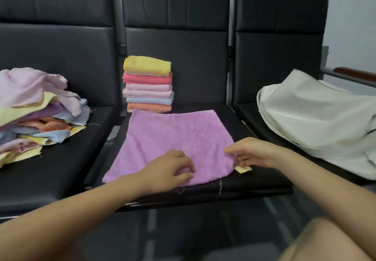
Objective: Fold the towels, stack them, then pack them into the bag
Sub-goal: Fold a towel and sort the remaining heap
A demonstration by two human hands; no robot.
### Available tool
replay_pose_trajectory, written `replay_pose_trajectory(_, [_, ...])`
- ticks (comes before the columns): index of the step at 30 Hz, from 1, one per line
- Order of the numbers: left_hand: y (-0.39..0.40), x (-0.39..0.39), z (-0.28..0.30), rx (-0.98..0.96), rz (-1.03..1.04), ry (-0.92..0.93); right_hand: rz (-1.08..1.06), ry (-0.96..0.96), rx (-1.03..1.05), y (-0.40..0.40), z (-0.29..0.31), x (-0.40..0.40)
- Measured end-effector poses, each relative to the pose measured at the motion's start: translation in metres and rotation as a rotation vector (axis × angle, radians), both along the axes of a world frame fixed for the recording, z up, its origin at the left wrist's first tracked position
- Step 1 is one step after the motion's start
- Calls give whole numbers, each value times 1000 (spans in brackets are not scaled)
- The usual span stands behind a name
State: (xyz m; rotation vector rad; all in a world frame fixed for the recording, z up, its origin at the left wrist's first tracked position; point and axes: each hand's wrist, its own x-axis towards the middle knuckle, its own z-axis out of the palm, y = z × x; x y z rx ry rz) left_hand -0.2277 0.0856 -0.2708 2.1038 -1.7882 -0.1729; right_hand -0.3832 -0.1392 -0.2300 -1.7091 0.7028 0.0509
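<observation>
Both my hands are on the purple towel (pixel 173 138), which lies spread flat on the middle seat (pixel 234 181) in front of me. My left hand (pixel 171 169) rests on the near edge with the fingers bent a little and the tips pressing the cloth; I cannot tell for sure if it pinches the hem or only holds it down. My right hand (pixel 252 152) is at the near right corner, and there the thumb and fingers seem to pinch the edge of the cloth. I judge that I am at the folding step, at the very start for this towel, because it has no fold yet. The next move, I think, needs both hands to lift the near edge and bring it over to meet the far edge, keeping the corners matched. The towel looks soft and thin, a bit uneven at the hems, with loose threads hanging at the front. A small yellow scrap (pixel 243 169) peeks out under its right corner. Just behind the towel stands the folded stack (pixel 148 86), with yellow on top. On the left seat is the pile of unfolded towels (pixel 38 114), so much work remains. The white bag (pixel 317 118) lies on the right seat.
</observation>
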Motion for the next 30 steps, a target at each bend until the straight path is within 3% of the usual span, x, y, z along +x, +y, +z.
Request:
replay_pose_trajectory(5, [12, 2, -18, -43, -13, -181, -34, -295, -224, 7, -3, -12])
replay_pose_trajectory(7, [17, 3, -23, -41, -31, -232, -97, -322, -293, 6, -3, -17])
replay_pose_trajectory(9, [21, 4, -27, -27, -36, -282, -101, -255, -485, 2, -5, -21])
replay_pose_trajectory(12, [25, 3, -30, 6, -19, -336, 24, 50, -803, -6, -15, -27])
replay_pose_trajectory(14, [27, 2, -31, 17, -5, -362, 47, 190, -841, -8, -22, -28])
replay_pose_trajectory(17, [28, 1, -32, 12, -7, -352, 8, 280, -908, -4, -22, -29])
replay_pose_trajectory(21, [27, 3, -33, 8, -22, -303, 7, 287, -1184, 14, -15, -30])
replay_pose_trajectory(25, [31, 3, -30, -18, -39, -282, 253, 29, -1184, 40, -3, -27])
replay_pose_trajectory(30, [41, 13, -28, 35, -50, -253, 580, 66, -1262, 72, -18, -22])
